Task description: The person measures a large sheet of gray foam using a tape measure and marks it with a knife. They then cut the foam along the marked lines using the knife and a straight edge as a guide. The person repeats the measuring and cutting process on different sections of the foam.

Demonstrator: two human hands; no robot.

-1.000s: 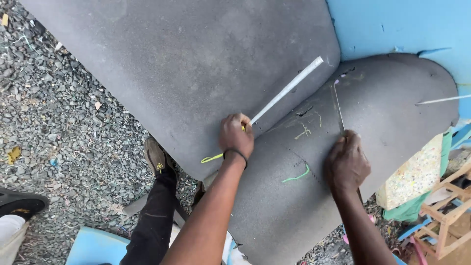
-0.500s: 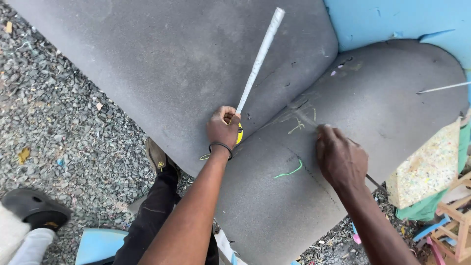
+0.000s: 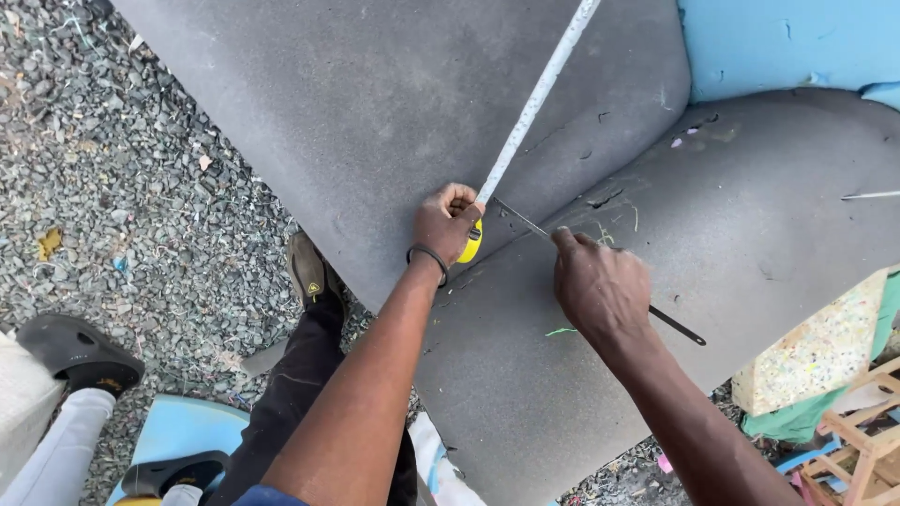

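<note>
left hand (image 3: 448, 223) clamped on yellow tape measure (image 3: 472, 245) | right hand (image 3: 600, 289) gripped thin blade (image 3: 677, 326) at grey foam (image 3: 769, 253) edge | figured tape could've slipped, skewing my line

tape measure (image 3: 534, 103) cut off at top, blade (image 3: 600, 281) middle under right hand (image 3: 600, 290)

An outdoor upholstery or foam-cutting yard: loose gravel (image 3: 141, 169) serves as the floor, large grey foam sheets (image 3: 375, 103) lie spread over it, blue foam (image 3: 778, 42) sits beyond (speckled offcuts too), and a bare wooden frame (image 3: 867, 445) stands at the edge.
</note>
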